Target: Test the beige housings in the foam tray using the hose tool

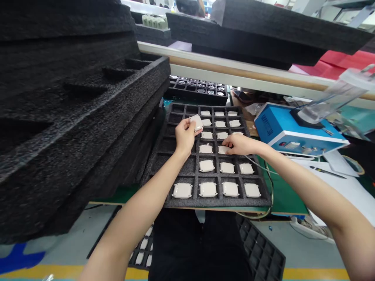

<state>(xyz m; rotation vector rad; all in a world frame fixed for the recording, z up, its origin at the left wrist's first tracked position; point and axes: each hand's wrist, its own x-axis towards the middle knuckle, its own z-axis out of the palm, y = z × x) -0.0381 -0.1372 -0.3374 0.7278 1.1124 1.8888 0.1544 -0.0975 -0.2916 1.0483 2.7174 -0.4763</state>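
My left hand is closed on a white watch case, pinching it by its edge above the black foam tray. The piece is squarish with rounded corners and small lugs. My right hand is lowered over the tray, its fingers curled and pressed together at another white watch case lying in its compartment. Whether those fingers grip this case or a small tool is hidden. A thin pale tube runs out from beneath the right hand. Similar cases fill several compartments; most of the left column is bare.
Tall stacks of black foam trays rise close on the left. A blue machine with a clear cylinder stands at right, near papers and a pen. Behind is another tray of round parts under a shelf rail.
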